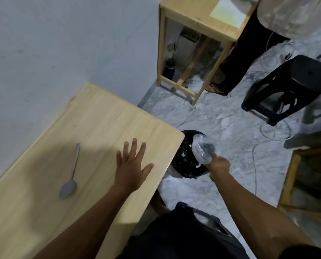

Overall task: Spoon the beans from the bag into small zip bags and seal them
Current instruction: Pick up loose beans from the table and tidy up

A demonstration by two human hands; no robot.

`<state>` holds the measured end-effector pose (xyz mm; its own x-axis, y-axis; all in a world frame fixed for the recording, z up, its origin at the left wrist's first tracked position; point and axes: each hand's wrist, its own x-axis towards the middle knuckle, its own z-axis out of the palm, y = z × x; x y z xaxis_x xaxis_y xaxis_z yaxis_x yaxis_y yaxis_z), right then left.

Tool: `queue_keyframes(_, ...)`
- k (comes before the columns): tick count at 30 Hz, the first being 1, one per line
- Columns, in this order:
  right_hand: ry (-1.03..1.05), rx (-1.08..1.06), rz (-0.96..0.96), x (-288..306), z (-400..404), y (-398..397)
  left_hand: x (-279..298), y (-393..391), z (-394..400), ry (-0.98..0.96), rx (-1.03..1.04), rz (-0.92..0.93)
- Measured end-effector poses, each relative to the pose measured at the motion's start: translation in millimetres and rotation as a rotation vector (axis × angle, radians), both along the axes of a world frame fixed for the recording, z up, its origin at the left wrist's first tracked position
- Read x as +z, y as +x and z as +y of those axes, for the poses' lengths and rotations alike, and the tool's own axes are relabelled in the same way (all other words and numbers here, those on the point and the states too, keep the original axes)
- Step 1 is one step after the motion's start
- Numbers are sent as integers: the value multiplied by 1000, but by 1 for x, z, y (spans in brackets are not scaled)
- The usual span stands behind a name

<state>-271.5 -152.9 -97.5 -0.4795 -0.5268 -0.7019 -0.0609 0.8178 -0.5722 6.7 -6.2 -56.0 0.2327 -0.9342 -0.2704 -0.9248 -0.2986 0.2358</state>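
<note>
Bag (202, 149) pinched in right hand (218, 166), above bin (185, 165).

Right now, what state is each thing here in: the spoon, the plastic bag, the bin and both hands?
Spoon: lying flat on the table, untouched, bowl toward the person.
Plastic bag: crumpled, held over the bin.
Bin: on the floor beside the table, open, black liner inside.
Left hand: open, fingers spread, over the tabletop.
Right hand: closed on the plastic bag.

The desk (92, 128) is pale wood-grained, the spoon (69, 182) grey, the bin (185, 161) black, the floor (221, 120) white-grey marbled, the stool (294, 85) black.
</note>
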Motion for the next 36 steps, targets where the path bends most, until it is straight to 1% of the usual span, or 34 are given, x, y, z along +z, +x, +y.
queue_keyframes(3,47,70,-40,1,0,1,-1,0,1,-21,6,19)
queue_keyframes(6,106,39,-80,8,5,6,-2,0,2,-21,5,10)
queue_keyframes(8,98,80,-78,11,11,12,-3,0,2,-22,12,19)
queue_keyframes(11,-45,202,6,15,9,24,-2,0,3,-31,31,27)
queue_keyframes(14,-245,350,85,38,0,51,-2,0,13,-55,64,-2)
queue_keyframes(19,-577,644,56,77,-7,115,-1,6,45,-39,160,-25)
queue_keyframes(21,-715,821,48,87,-4,148,-1,11,62,-34,212,-24)
queue_keyframes(24,-895,1215,23,97,15,201,-2,22,92,-22,240,-45)
queue_keyframes(27,-1004,1576,-13,100,43,252,-2,27,119,-26,254,-58)
queue_keyframes(29,-1009,1804,-33,99,63,282,-1,28,138,-40,261,-49)
queue_keyframes(32,-1036,2126,10,97,92,317,2,29,168,-70,301,-40)
queue_keyframes(34,-1084,2291,49,95,108,334,4,30,186,-67,330,-42)
queue_keyframes(36,-1162,2414,160,90,119,344,5,30,202,-49,376,-30)
